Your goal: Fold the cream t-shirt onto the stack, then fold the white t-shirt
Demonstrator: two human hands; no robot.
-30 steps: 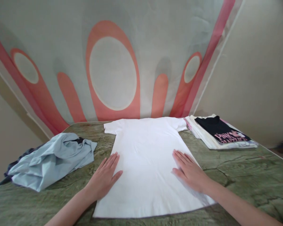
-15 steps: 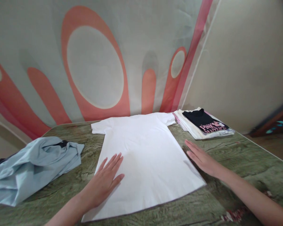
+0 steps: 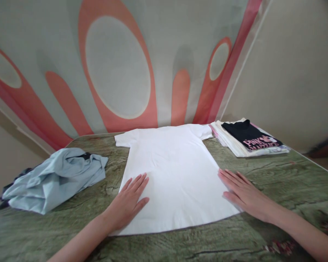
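A white T-shirt (image 3: 175,174) lies spread flat, its sleeves toward the far edge and its hem toward me. My left hand (image 3: 129,200) rests palm down on the shirt's lower left side, fingers extended and thumb apart. On the opposite side, my right hand (image 3: 242,193) lies at the shirt's right edge with its fingertips on the fabric and its fingers stretched out. Neither hand grips any cloth. The shirt's lower left edge is partly covered by my left hand and wrist.
The wood-patterned table (image 3: 207,243) carries a crumpled light blue garment (image 3: 57,178) at the left, with dark cloth beneath it. A stack of folded shirts (image 3: 237,145) sits at the back right, a black printed shirt (image 3: 250,136) on top. A patterned backdrop (image 3: 164,91) stands behind.
My right hand has come down onto the shirt's right edge from just beside it. My left hand stays flat on the left side. The camera view has shifted left and downward.
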